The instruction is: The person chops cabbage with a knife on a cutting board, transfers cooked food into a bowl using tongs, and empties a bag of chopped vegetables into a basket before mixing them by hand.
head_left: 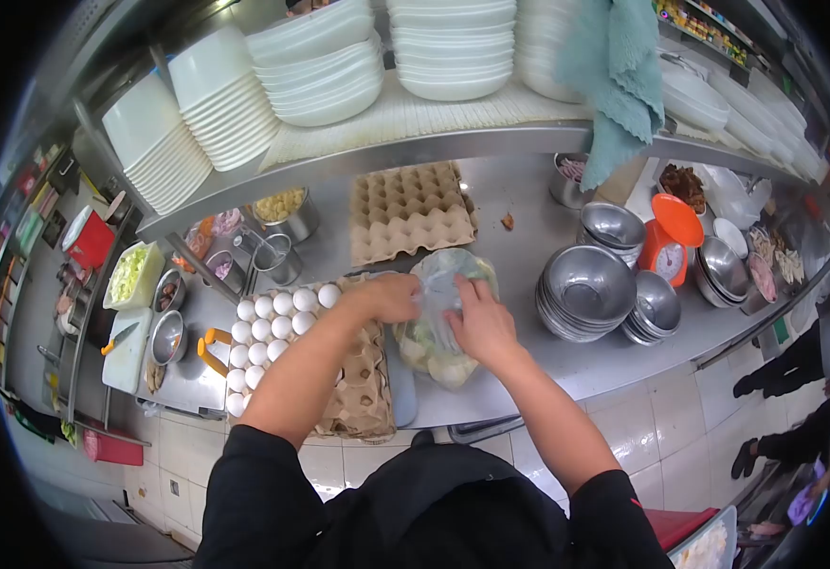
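A clear plastic bag (438, 356) with pale green and yellowish pieces inside, perhaps cut vegetables, lies on the steel counter in front of me. At its upper left, my left hand (391, 299) has its fingers closed on the bag's gathered plastic. My right hand (483, 322) grips the upper right part, thumb and fingers bent into the film. Under my left forearm is a carton tray of white eggs (263, 330), with bare cardboard cups on its right side. Behind the bag lies a stack of vacant egg trays (410, 211).
Stacked metal bowls (593, 284) and an orange kitchen scale (669, 245) stand on the right. A shelf holding white dishes (453, 47) and a hanging green cloth (619, 81) crosses above. Orange-handled scissors (211, 351) and a cutting board with a knife (126, 353) are left. People stand far right.
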{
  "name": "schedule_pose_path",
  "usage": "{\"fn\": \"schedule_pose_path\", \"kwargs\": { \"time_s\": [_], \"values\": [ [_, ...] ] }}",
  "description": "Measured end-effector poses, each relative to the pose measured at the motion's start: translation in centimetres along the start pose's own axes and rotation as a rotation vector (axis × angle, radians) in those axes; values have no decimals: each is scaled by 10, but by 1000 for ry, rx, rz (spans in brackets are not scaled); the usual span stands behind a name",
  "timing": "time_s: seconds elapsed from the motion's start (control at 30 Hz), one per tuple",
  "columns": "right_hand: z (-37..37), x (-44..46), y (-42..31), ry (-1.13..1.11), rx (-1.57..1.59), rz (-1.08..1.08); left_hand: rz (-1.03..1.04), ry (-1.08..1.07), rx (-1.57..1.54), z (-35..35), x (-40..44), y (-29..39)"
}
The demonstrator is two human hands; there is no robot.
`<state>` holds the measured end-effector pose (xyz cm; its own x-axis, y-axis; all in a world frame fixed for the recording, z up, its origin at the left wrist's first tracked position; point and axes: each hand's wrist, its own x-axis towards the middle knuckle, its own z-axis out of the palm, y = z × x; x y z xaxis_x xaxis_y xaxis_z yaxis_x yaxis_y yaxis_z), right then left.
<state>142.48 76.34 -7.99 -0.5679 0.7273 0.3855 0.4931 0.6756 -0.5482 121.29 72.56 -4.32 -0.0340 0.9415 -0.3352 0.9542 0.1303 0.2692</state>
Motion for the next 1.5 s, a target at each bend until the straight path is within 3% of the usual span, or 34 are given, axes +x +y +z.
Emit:
{"fn": "schedule_pose_path", "kwargs": {
  "time_s": [0.03,0.13,0.23,0.33,0.43,0.5,0.53,0.6,0.67,0.77,0.87,0.97,1.0,1.07,1.17,1.2,1.27,1.33,1.4,1.47,1.5],
  "values": [
    [11,7,4,-92,-60,113,-27,27,11,1,4,4],
    [29,39,24,-391,-85,169,-70,84,71,28,25,-3],
    [-23,76,0,-348,1259,560,-69,142,121,58,48,-20],
    [-61,71,-50,-337,1060,280,-125,187,-7,52,40,-4],
    [-22,42,3,-192,1001,262,-91,224,-94,28,19,15],
    [-8,15,18,-313,498,265,-89,188,-124,16,10,18],
    [6,13,19,-158,328,127,107,255,90,72,73,-34],
    [33,3,17,162,-12,-112,86,136,-303,22,23,-3],
    [31,6,22,85,79,48,9,-39,-715,-13,-2,10],
    [23,11,31,-46,452,332,2,104,-377,-9,16,1],
    [-4,13,20,-231,881,583,183,247,51,38,47,4],
    [-22,-5,21,3,663,-159,-100,428,71,25,53,5],
    [-33,-19,24,-92,685,-134,-290,479,-102,14,54,-8],
    [-57,-50,35,-282,729,-83,-359,490,-352,3,68,-52],
    [-71,-82,59,-466,386,9,-464,376,-658,-35,48,-30],
    [-75,-85,55,-462,231,35,-444,417,-796,-36,46,-26],
    [-81,-80,27,-247,70,-86,-398,503,-1063,-40,42,-17],
    [-70,-64,5,-128,14,-147,-257,827,-1147,-56,23,10],
    [-54,-55,-1,-211,28,-149,92,731,-1235,-76,-21,51],
    [-37,-56,9,-467,-35,-138,351,250,-903,-66,-48,66],
    [-32,-54,13,-639,-90,-139,500,155,-618,-51,-45,65]
  ]
}}
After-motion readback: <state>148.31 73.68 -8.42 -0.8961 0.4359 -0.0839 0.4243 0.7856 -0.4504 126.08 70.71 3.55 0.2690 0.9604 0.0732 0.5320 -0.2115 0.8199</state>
